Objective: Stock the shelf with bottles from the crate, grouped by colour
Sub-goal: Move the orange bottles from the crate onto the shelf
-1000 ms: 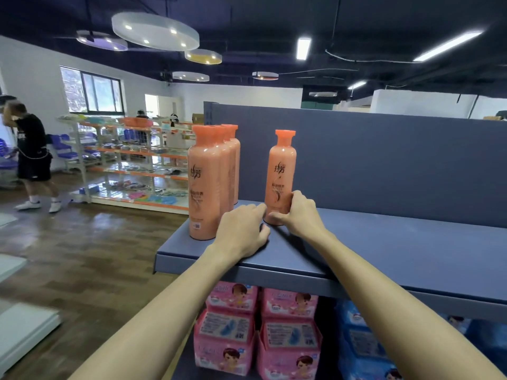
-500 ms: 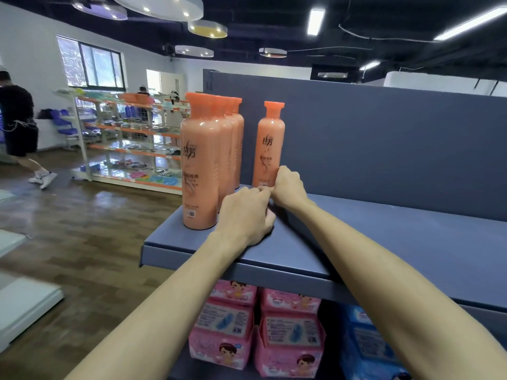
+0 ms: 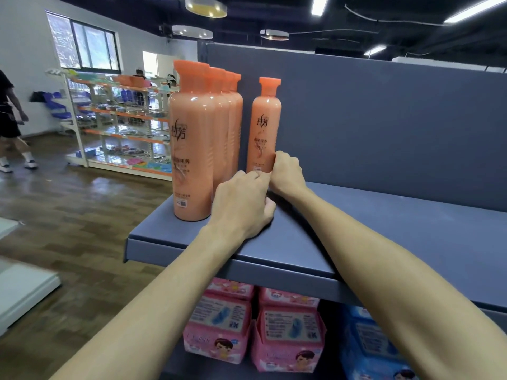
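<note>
A single orange bottle (image 3: pixel 264 124) stands upright at the back of the blue shelf (image 3: pixel 384 229), close to the back panel. My right hand (image 3: pixel 286 172) grips its lower right side. My left hand (image 3: pixel 241 204) lies on the shelf in front with bent fingers, whose tips reach the bottle's foot beside my right thumb. The bottle's base is hidden behind both hands. To the left, a row of several matching orange bottles (image 3: pixel 193 144) runs from the shelf's front edge to the back. No crate is in view.
Pink packs (image 3: pixel 288 335) and blue packs (image 3: pixel 367 349) fill the shelf below. Bare shelf stretches to the right of the bottles. A far rack of goods (image 3: pixel 120 124) stands across the wooden floor, and a person (image 3: pixel 8 124) walks at the left edge.
Both hands have moved the single bottle a little deeper toward the back panel. My view has come closer to the shelf. The person at the left has walked further left.
</note>
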### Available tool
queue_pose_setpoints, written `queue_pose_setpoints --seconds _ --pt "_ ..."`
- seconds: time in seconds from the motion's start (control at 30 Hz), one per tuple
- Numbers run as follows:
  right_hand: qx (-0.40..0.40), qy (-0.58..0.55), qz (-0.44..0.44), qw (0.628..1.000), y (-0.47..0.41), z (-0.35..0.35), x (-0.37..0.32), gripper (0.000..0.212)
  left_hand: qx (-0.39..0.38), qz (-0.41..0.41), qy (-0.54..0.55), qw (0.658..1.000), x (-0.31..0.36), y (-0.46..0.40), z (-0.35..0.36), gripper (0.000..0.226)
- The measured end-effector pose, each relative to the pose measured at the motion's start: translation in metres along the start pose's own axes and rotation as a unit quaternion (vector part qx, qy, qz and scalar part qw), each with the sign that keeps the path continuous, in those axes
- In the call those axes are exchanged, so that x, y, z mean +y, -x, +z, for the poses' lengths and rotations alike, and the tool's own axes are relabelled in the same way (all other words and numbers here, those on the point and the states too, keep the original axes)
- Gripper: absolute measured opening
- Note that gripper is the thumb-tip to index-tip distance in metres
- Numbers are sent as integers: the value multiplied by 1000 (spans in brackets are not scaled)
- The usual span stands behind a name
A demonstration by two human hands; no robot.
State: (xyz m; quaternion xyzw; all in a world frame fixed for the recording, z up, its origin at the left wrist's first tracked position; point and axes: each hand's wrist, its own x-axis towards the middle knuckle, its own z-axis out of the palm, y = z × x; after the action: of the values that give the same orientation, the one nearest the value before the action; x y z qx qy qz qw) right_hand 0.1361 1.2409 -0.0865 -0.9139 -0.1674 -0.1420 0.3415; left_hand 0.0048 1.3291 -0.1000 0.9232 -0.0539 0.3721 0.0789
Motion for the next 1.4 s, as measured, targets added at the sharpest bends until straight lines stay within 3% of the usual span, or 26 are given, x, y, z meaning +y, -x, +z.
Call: queue_pose_setpoints --seconds 0.4,0.63,0.9,1.23,1.4 --pt "5 -14 -1 1000 -4 5 3 42 2 7 8 1000 -2 -1 4 11" --pt "1 -3 -14 1000 15 -15 5 60 -9 16 1 1000 -1 0 5 11" --pt "-47 169 -32 984 81 -70 -4 49 -59 16 -20 998 5 1 -7 18" --pt "-45 254 -72 964 191 -138 6 37 -39 146 -90 984 51 39 -51 18" --pt "57 277 -178 943 251 -155 18 40 72 252 -54 963 83 97 -63 3"
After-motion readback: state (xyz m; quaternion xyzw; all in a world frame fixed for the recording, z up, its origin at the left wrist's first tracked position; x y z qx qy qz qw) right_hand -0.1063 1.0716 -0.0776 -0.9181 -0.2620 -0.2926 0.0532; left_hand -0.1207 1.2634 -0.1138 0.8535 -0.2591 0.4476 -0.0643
